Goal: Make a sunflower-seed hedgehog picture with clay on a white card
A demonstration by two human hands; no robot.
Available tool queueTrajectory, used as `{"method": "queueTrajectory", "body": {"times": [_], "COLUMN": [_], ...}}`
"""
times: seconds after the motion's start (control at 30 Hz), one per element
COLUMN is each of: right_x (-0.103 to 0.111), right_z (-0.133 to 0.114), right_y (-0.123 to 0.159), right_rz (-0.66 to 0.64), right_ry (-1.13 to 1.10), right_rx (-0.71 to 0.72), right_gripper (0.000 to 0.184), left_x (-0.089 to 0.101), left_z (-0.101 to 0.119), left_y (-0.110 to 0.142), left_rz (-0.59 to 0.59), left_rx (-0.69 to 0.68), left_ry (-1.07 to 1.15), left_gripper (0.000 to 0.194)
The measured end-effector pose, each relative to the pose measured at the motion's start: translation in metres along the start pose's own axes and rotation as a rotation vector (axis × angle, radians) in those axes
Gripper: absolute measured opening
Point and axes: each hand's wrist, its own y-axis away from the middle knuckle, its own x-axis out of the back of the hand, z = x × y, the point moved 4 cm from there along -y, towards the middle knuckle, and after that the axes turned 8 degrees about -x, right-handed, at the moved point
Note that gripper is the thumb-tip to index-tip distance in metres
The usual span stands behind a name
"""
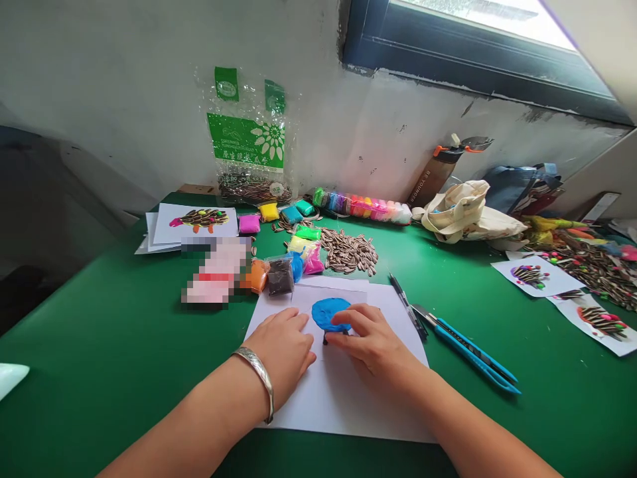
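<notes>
A flattened blue clay disc point(327, 311) lies on white paper point(318, 405) in front of me. Small black bits of clay point(326, 340) show at its lower edge. My right hand point(371, 340) reaches over the disc's right side, thumb and forefinger closed in a pinch at the black clay; the fingers partly cover the spot. Resting on the paper to the left, my left hand point(284, 348) holds nothing. Its fingers are stretched out and slightly bent, apart from the disc. A silver bangle point(259, 373) circles the left wrist.
Clay packets point(281, 275) and loose sunflower seeds point(350, 251) lie behind the paper. On the right are a pen point(405, 302) and a blue cutter knife point(472, 352). Finished picture cards point(196, 222) sit at the left, a seed bag point(249, 156) against the wall.
</notes>
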Motion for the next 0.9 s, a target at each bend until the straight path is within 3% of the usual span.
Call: {"method": "queueTrajectory", "body": {"times": [0.33, 0.43, 0.57, 0.63, 0.73, 0.9], "right_x": [0.004, 0.007, 0.017, 0.022, 0.03, 0.037], "right_z": [-0.007, 0.002, 0.034, 0.048, 0.056, 0.044], "right_y": [0.0, -0.001, 0.002, 0.003, 0.001, -0.023], "right_rz": [-0.039, 0.019, 0.233, 0.278, 0.234, 0.13], "right_ry": [0.009, -0.051, -0.149, -0.183, -0.195, -0.098], "right_rx": [0.039, 0.024, -0.187, -0.323, -0.433, -0.411], "right_gripper": [0.031, 0.035, 0.038, 0.034, 0.031, 0.028], "left_x": [0.005, 0.005, 0.002, 0.001, -0.002, 0.002], "left_z": [0.001, 0.001, -0.001, -0.002, -0.002, 0.0], "left_y": [-0.002, -0.003, -0.001, 0.0, 0.001, -0.001], "left_rz": [-0.026, -0.036, -0.022, 0.011, 0.049, 0.063], "left_rx": [0.006, 0.006, 0.005, 0.0, -0.012, -0.025], "left_ry": [0.017, 0.019, 0.027, 0.036, 0.051, 0.022], "left_gripper": [0.02, 0.022, 0.024, 0.024, 0.023, 0.023]}}
